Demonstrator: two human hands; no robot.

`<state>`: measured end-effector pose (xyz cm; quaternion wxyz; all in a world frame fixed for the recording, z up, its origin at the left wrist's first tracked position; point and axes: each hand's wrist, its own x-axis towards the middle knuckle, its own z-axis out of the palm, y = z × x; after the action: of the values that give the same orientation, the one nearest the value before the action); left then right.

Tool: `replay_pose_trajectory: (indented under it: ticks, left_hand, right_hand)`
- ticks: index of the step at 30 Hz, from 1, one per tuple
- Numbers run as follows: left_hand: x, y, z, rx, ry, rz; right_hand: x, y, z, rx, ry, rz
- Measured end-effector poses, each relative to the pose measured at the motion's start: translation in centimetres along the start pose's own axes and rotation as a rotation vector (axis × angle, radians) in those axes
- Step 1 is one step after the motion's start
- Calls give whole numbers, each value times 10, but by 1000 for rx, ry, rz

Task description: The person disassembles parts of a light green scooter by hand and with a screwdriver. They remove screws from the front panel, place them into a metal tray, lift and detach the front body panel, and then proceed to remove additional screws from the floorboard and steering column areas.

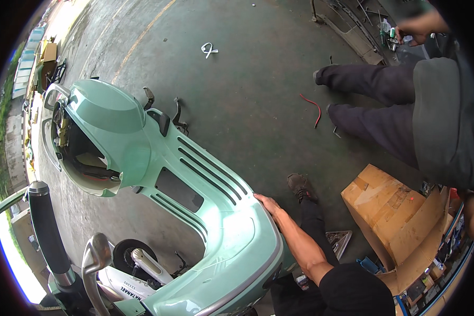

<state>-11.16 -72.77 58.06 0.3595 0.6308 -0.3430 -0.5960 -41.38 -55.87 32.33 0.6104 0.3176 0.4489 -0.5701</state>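
A mint green scooter body [231,231] stretches from the left middle to the bottom of the view, with slotted footboards and a rounded front shield [108,108]. My right hand [269,205] lies against its right edge, beside the end of the footboard slots. The fingers look stretched out along the panel, and part of the hand is turned away from view. My left hand is out of sight. At the lower left stands a handlebar with a black grip [46,226] and a metal lever [96,253] beside it.
Another person in dark trousers [376,116] is at the right, one hand [421,27] over scattered parts. Near them sit a cardboard box [387,210] and a red hose [316,110]. A white strap [209,50] lies on the floor; a white vehicle part [124,282] shows beneath the scooter.
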Motion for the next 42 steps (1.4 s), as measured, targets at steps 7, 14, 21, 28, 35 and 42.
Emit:
replay_pose_trajectory:
  ticks: [7, 14, 21, 28, 35, 42]
  left_hand:
    - [-1, -3, -4, 4, -25, -10]
    - [-8, -7, -16, -24, -39, -17]
    - [-24, -10, -31, -51, -16, -2]
    - [-34, -20, -35, -127, -60, -2]
    - [-32, -23, -110, -583, -487, 215]
    - [-51, -2, -37, -561, 165, -30]
  right_hand:
    - [7, 20, -5, 460, -296, -13]
    - [35, 19, -13, 338, -201, 26]
    - [-40, -1, -1, 87, -160, 29]
    - [-35, -25, -2, -27, 209, -78]
    - [-146, 45, 38, 340, -256, -200]
    - [-151, 37, 11, 19, -187, -482]
